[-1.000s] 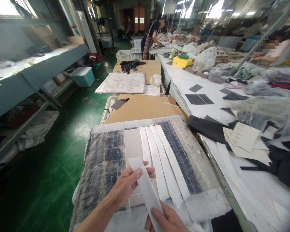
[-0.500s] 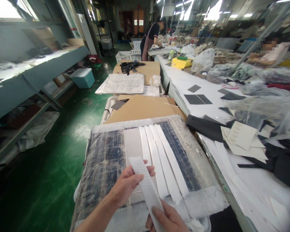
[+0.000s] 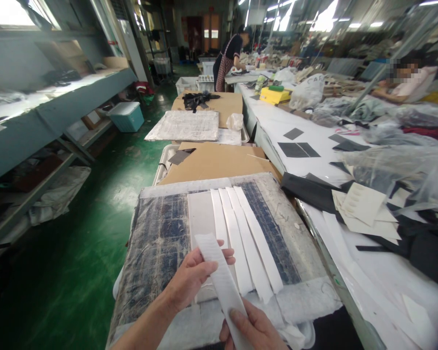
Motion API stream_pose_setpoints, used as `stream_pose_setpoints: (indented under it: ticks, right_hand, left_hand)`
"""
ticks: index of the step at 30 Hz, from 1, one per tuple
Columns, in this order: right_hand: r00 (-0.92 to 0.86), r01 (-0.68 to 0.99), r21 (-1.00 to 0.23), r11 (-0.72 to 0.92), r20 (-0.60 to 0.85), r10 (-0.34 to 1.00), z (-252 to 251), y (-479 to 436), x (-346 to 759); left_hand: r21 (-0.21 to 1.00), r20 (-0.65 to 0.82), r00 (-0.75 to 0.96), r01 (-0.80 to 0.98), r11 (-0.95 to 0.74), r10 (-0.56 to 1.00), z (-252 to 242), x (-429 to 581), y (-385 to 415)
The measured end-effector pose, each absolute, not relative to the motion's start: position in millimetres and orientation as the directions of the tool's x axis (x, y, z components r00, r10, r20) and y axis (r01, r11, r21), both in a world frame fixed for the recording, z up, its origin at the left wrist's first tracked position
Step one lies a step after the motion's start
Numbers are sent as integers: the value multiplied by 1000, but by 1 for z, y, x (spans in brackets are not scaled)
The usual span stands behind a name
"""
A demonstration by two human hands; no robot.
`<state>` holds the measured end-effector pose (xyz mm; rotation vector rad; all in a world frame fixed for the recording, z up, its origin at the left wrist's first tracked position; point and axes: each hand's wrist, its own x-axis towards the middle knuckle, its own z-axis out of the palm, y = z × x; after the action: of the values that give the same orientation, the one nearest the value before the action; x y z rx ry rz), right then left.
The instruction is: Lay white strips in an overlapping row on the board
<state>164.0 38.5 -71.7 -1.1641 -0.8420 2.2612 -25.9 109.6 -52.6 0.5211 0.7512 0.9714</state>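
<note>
Two hands grip one white strip [image 3: 219, 279], which slants up and away from me above the padded work surface [image 3: 156, 253]. With my left hand [image 3: 191, 277] I pinch its upper part, thumb on top and fingers behind, the tips showing past the far edge; I take that for a way of backing the strip so it won't flop. My right hand [image 3: 255, 325] is closed on the lower end, thumb flat on its face and fingers curled beneath, probably to keep the length straight between the two grips. Faint crosswise ripples show on the strip, so I judge it thin and soft. Just beyond my left fingertips, more white strips [image 3: 246, 238] lie lengthwise in a loose fan, perhaps spread so that each can be picked up singly. They lie beside and partly over a pale flat panel [image 3: 201, 216], which seems to give them a smoother bed than the worn, frayed cloth around it. Farther out, brown cardboard [image 3: 219, 158] lies past the padding. On the long table [image 3: 314, 170] to my right, cream pieces [image 3: 368, 209] sit heaped on black material [image 3: 310, 192], seemingly set aside within reach.
</note>
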Motion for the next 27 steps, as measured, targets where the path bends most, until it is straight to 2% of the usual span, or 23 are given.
stream_pose_setpoints:
  ticks: [27]
  right_hand:
    - [-519,-89,-737,-670,-540,663,-80,42,169]
  left_hand:
    - [687,-358,341,-534,492,869,-53,-22,111]
